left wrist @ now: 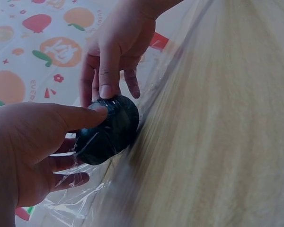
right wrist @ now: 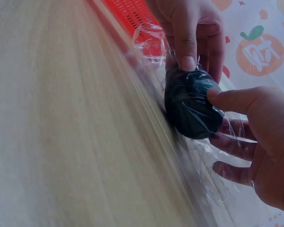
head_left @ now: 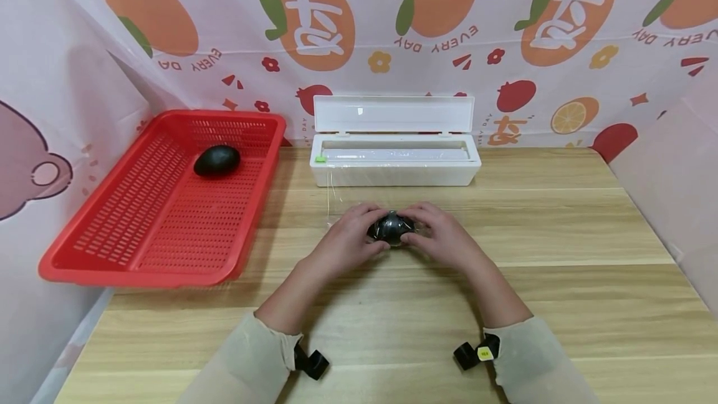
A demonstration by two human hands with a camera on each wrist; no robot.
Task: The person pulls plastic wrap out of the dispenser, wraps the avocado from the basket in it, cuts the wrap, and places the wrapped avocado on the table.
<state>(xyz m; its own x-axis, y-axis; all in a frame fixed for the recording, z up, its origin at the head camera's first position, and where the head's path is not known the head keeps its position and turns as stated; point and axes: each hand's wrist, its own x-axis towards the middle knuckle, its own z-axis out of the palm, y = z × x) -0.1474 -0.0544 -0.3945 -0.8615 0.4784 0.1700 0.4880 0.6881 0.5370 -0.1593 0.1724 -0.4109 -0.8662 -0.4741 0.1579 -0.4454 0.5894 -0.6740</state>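
Observation:
A dark, oval avocado (head_left: 392, 229) lies on the table with clear cling film (right wrist: 234, 127) around it. My left hand (head_left: 353, 235) grips its left end, the thumb on the near side and the fingers on the far side. At the other end my right hand (head_left: 440, 235) holds it in the same way. In the left wrist view both thumbs press on the shiny wrapped avocado (left wrist: 111, 130). Loose film hangs about the fingers, and a sheet of it runs back to the white film dispenser (head_left: 395, 174). The avocado's underside is hidden.
The dispenser stands behind my hands with its lid (head_left: 392, 114) up and a film roll inside. To the left a red plastic basket (head_left: 252, 211) holds another dark avocado (head_left: 217, 161). Fruit-printed cloth (head_left: 381, 80) hangs behind the wooden table (head_left: 561, 235).

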